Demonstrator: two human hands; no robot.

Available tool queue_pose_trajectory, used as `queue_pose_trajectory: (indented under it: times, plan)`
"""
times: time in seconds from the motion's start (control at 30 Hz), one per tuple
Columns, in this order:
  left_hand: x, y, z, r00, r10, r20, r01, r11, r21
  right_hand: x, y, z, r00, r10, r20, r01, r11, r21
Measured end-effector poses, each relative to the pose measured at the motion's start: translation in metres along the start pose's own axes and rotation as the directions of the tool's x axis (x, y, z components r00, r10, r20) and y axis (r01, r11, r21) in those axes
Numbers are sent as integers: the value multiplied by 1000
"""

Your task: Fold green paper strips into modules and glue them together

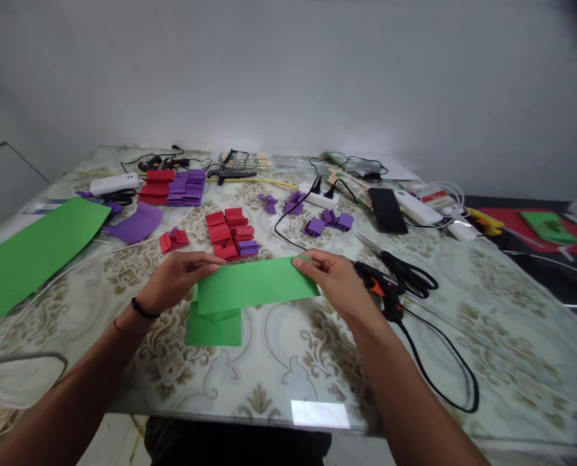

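Observation:
A strip of green paper (pixel 257 285) is stretched level between my two hands, just above the table. My left hand (pixel 179 278) pinches its upper left corner between thumb and fingers. At the upper right corner, my right hand (pixel 332 278) has its thumb on top and fingers behind. Partly under the strip lies smaller green paper (pixel 214 331), flat on the table. Beyond the strip sit folded red paper pieces (pixel 225 234), with a purple one among them. A black glue gun (pixel 385 291) with an orange trigger lies right of my right hand.
Black-handled scissors (pixel 405 268) and a phone (pixel 388 210) lie at the right. A large green sheet (pixel 41 252) and a curved purple sheet (pixel 136 222) are at the left. Folded purple pieces (pixel 315 226) and a white power strip (pixel 320 194) with cables stand farther back.

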State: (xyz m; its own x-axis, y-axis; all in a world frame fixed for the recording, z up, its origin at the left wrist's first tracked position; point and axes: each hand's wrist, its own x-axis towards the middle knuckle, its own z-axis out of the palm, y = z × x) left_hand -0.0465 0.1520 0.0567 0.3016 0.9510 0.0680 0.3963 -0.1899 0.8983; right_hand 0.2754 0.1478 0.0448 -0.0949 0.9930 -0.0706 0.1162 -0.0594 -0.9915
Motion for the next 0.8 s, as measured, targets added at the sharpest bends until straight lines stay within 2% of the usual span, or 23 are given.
queue_pose_trajectory:
  times: [0.37,0.63,0.8]
  plan:
    - [0,-2,-3,999,37,13,-37,999,37,-1,1,-5,998,-68,10,69,997,-30]
    - [0,0,-3,1000,31,0,-31,998,53,1,3,-10,990,-121,72,135,963,-234]
    - [0,-2,-6,995,65,73,-73,990,119,2,2,-11,984,-165,65,178,925,-337]
